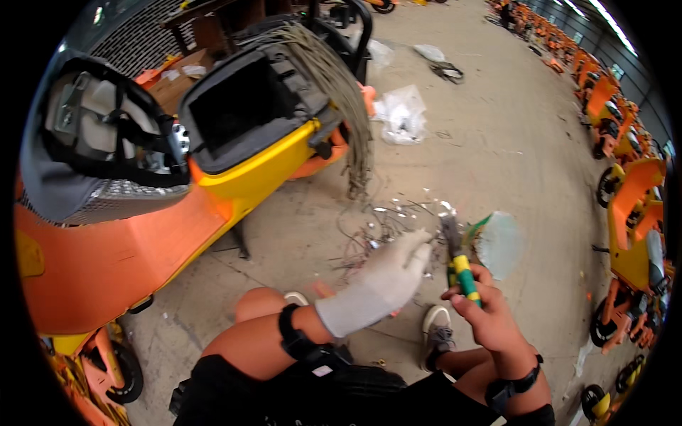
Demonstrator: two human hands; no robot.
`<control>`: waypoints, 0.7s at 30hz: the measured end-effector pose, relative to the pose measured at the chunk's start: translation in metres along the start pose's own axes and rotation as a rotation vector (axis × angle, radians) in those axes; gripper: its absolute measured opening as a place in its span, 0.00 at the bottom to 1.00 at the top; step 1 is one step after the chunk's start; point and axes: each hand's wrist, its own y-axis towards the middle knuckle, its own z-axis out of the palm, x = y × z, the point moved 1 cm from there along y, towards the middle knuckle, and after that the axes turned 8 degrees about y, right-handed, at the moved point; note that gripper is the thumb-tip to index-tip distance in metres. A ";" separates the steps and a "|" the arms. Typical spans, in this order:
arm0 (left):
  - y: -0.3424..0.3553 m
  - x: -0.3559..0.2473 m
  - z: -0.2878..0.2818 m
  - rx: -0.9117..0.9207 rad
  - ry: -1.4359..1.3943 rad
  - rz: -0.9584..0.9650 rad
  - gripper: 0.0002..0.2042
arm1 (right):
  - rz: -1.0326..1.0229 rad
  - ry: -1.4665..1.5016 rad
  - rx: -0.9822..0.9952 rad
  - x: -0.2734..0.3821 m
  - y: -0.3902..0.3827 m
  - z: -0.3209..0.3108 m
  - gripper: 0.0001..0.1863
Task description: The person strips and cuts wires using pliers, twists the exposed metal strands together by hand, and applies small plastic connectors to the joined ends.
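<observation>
Right hand (490, 316) is fisted around the green-and-yellow grips of the pliers (458, 259), nose pointing up and away; stiff steel, surely best held on those rubbery grips. Just left, the gloved left hand (387, 280) hangs spread, holding nothing, fingertips nearly at the nose. Beyond, cut wire scraps (376, 234) litter the floor, then the orange-yellow scooter (234, 177)
</observation>
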 end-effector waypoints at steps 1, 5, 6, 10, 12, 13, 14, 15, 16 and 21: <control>0.001 -0.004 0.006 -0.010 0.033 0.024 0.17 | 0.000 -0.019 -0.027 0.003 -0.003 -0.003 0.11; -0.001 0.001 0.002 0.050 -0.013 0.012 0.16 | -0.036 0.018 0.051 0.012 0.004 -0.002 0.13; -0.003 0.004 0.002 0.043 -0.044 0.036 0.15 | 0.033 0.097 0.130 0.010 0.004 -0.006 0.13; 0.000 -0.009 -0.004 0.176 -0.163 -0.031 0.12 | 0.104 0.272 0.207 0.001 0.000 -0.011 0.07; -0.001 -0.004 -0.003 0.159 -0.199 -0.020 0.12 | 0.072 0.250 0.254 0.004 0.000 -0.009 0.07; 0.000 -0.004 -0.005 0.156 -0.213 -0.013 0.12 | 0.054 0.243 0.273 0.005 0.000 -0.008 0.08; 0.000 -0.005 -0.007 0.180 -0.251 -0.029 0.12 | -0.011 0.208 0.300 0.001 0.001 -0.010 0.08; 0.000 -0.008 -0.010 0.204 -0.288 -0.045 0.12 | 0.004 0.222 0.295 0.006 0.000 -0.008 0.08; -0.002 -0.009 -0.012 0.224 -0.323 -0.070 0.12 | 0.022 0.240 0.298 0.013 -0.003 -0.003 0.08; 0.003 0.007 -0.007 0.076 -0.240 0.247 0.12 | 0.008 0.258 0.354 0.014 -0.004 -0.004 0.07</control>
